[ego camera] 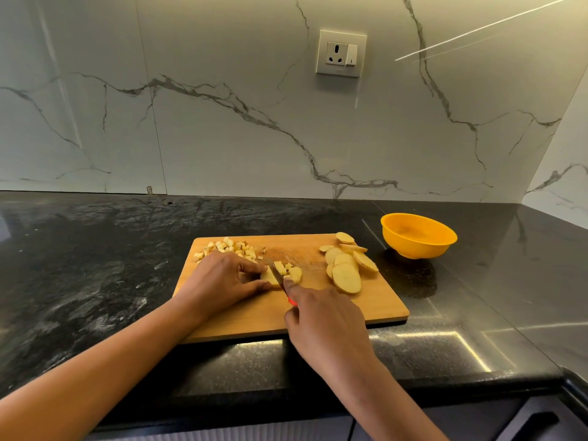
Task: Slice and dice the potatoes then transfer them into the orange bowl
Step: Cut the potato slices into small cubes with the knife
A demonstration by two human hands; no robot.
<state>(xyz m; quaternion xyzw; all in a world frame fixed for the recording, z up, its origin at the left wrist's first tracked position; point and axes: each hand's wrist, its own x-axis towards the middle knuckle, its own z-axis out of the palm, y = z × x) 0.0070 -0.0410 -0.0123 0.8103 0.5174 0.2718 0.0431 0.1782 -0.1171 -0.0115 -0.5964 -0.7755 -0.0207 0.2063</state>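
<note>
A potato slice (269, 277) is pinched on the cutting board (366, 300) by the left hand (222, 278); the knife (277, 275) is gripped by the right hand (321, 316). Fingers (251, 268) beside the blade could be nicked.

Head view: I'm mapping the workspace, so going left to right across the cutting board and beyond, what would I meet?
Diced potato pile → potato piece being cut → round potato slices → orange bowl. The knife overlaps that piece, so it is left out.
</note>
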